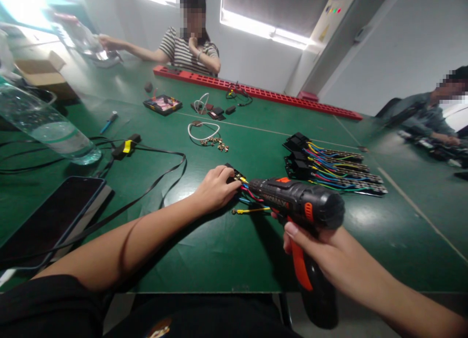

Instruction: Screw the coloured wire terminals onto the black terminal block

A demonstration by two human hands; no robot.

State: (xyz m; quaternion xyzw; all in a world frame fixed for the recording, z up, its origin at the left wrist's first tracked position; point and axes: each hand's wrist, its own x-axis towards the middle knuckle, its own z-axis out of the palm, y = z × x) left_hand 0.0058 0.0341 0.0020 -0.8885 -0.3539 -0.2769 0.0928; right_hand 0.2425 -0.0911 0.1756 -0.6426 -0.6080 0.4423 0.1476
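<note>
water bottle (44, 126), dark tablet (47, 221), red rail (256, 92), wired connector bundles (329, 165), white cable loop (203, 132)

Right hand (321, 253) grips cordless drill (298, 201); left hand (215, 187) pins wired connector (237, 176).

Left hand (215, 188) and right hand (321, 253): both bare, no rings, watch or gloves; nails short. Forearms behind each hand uncovered, no sleeves reaching them. Behind the forearms, dark black clothing with a small orange-and-white emblem.
</note>
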